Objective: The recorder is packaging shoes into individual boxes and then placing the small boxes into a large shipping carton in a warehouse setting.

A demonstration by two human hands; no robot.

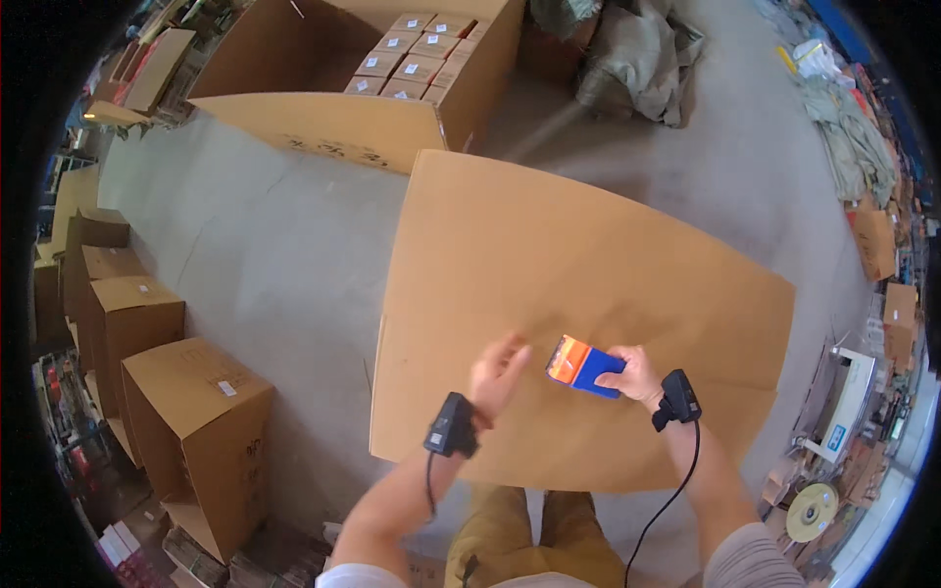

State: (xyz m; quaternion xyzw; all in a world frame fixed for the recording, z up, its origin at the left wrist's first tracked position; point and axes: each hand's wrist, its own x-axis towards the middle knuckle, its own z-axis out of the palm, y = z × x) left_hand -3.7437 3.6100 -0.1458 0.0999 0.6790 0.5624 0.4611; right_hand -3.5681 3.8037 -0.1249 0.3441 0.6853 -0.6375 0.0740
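Observation:
My right hand [635, 374] is closed around the blue end of a small blue and orange box [578, 365], its thumb lying across the top face. The box is held above a large flat cardboard sheet [490, 245], with its orange end pointing left. Just left of the box, my left hand [498, 374] hovers over the same sheet, slightly blurred. Its thumb and fingers are apart and hold nothing. A gap separates this hand from the box. Both wrists carry black strapped devices with cables.
Beyond the sheet, a large open carton [363, 127] holds several small brown boxes [420, 67] at its right side. Empty-looking cartons [201, 392] stand on the left floor. Grey-green sacks [642, 59] lie at the back. A yellowish reel [812, 512] is at the lower right.

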